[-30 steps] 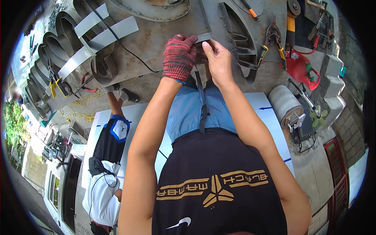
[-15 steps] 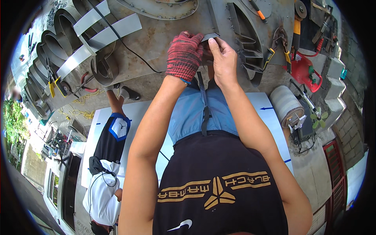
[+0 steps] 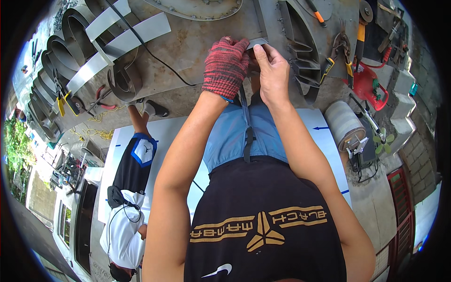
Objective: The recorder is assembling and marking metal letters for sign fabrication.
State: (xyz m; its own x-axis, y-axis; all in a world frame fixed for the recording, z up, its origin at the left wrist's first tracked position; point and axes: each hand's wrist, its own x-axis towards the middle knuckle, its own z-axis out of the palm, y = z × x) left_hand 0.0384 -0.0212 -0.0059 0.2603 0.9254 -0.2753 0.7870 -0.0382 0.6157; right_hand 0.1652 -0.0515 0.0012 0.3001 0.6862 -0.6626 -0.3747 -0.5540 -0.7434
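Note:
My left hand (image 3: 225, 66), in a red-and-black knitted glove, is closed on one end of a small grey sheet-metal strip (image 3: 257, 44). The bare right hand (image 3: 273, 73) pinches the strip's other end, thumb on top; its lower fingers are partly hidden. Both hands are together at the near edge of the metal worktable (image 3: 176, 35). Just beyond them lies a long narrow metal bar (image 3: 260, 19). To the right of my right hand sits a curved metal frame with inner ribs (image 3: 300, 47).
Bent metal strips (image 3: 77, 28) crowd the table's left side, with pliers (image 3: 60, 91) near them. A black cable (image 3: 159, 58) crosses the table. At right lie cutters (image 3: 338, 47), an angle grinder (image 3: 361, 28) and a red tray (image 3: 369, 87). A person in a white shirt (image 3: 124, 235) is at lower left.
The view has shifted slightly, so the table and both hands appear a little further right. Both hands keep their hold on the metal strip.

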